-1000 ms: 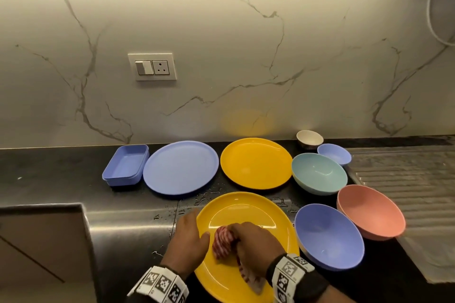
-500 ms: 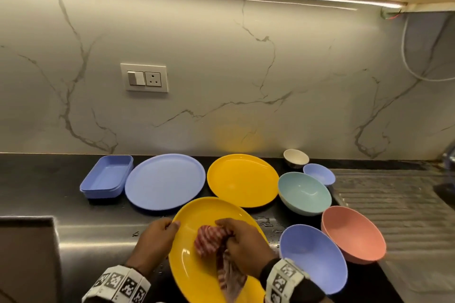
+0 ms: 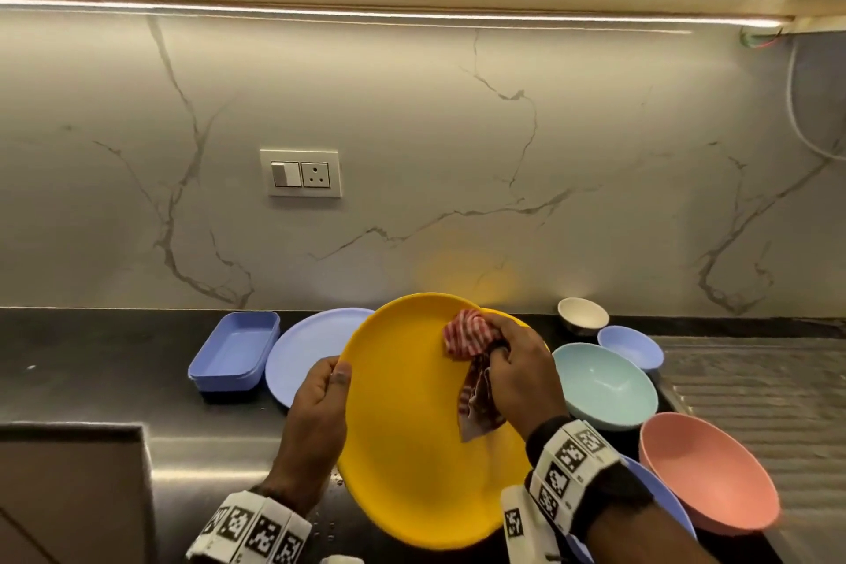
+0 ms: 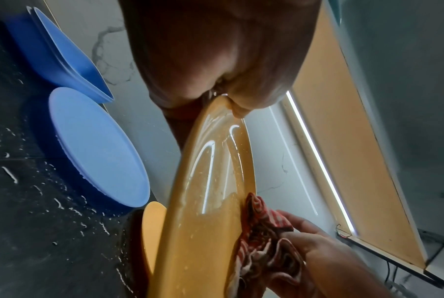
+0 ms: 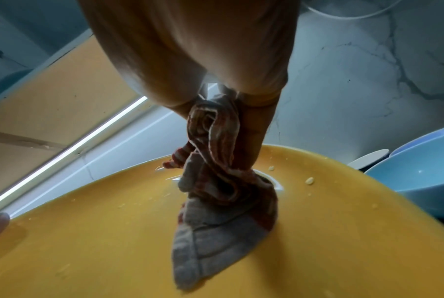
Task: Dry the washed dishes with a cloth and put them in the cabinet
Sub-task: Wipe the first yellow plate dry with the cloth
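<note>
The person is in the drying step: the yellow plate is held tilted above the dark counter, its face turned toward them. The left hand grips the plate's left rim, thumb on the face and fingers curled behind. The right hand is closed round a bunched red-and-white striped cloth, pressing it to the upper right of the plate's face while a loose end hangs down. Droplets show on the plate in the wrist views — it looks only partly dry. The next move likely calls for sweeping the cloth across the rest of the face and the back, with the rim grip kept firm. A blue plate, a blue tray and several bowls — among them a teal bowl and a pink bowl — wait on the counter; the cabinet door is not clearly in view.
</note>
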Action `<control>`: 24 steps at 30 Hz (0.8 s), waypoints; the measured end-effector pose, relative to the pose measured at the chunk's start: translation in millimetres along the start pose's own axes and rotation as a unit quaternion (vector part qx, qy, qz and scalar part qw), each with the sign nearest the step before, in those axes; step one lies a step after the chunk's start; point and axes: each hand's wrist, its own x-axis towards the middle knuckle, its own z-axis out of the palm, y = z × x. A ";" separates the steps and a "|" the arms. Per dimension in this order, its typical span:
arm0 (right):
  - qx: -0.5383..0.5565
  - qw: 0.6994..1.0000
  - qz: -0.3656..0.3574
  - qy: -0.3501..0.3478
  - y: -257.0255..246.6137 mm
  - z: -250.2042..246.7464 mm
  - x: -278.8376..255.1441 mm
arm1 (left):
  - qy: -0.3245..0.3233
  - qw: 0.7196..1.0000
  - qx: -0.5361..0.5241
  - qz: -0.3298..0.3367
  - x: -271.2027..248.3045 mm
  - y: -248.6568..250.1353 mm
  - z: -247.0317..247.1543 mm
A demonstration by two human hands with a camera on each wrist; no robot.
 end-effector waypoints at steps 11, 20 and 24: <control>-0.095 0.987 0.007 -0.127 -9.1 17.3 -2.4 | -0.055 0.997 -0.047 -0.007 3.8 8.9 9.8; -0.106 0.993 -0.055 -0.025 -36.6 35.8 -4.6 | -0.137 0.989 -0.052 -0.024 1.0 10.3 15.6; -0.080 0.973 -0.204 -0.066 -44.3 39.5 -19.6 | -0.148 0.987 -0.071 0.003 7.6 15.0 15.0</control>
